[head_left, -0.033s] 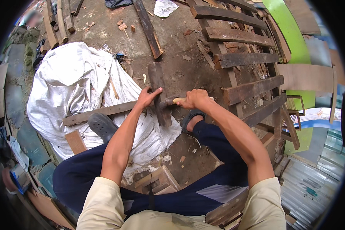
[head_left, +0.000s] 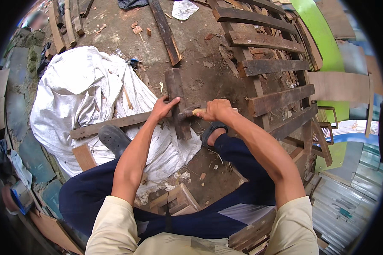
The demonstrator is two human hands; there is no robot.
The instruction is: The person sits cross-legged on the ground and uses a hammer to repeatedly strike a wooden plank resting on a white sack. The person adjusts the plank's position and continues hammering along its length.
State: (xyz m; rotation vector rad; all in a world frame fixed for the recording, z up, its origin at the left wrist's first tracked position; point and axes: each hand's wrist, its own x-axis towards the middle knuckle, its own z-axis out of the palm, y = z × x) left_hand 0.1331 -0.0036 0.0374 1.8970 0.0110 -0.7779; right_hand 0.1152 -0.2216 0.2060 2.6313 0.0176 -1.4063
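Observation:
A hammer (head_left: 195,111) with a pale wooden handle is in my right hand (head_left: 219,110), fingers wrapped round the grip. Its dark metal head is at the face of a short, thick, dark wooden block (head_left: 174,85). My left hand (head_left: 161,108) grips that block at its left side, thumb side against the wood; some of its fingers are hidden. A long narrow plank (head_left: 115,126) runs leftward from the block, crossing under my left wrist. I cannot make out any nail at the hammer head.
A white woven sheet (head_left: 76,89) covers the ground at left, under the plank. To the right stands a slatted wooden pallet (head_left: 281,91). Ahead lies a dark timber beam (head_left: 165,32), its end close to the block. My shoes (head_left: 115,140) flank the work. Corrugated metal (head_left: 349,199) lies at lower right.

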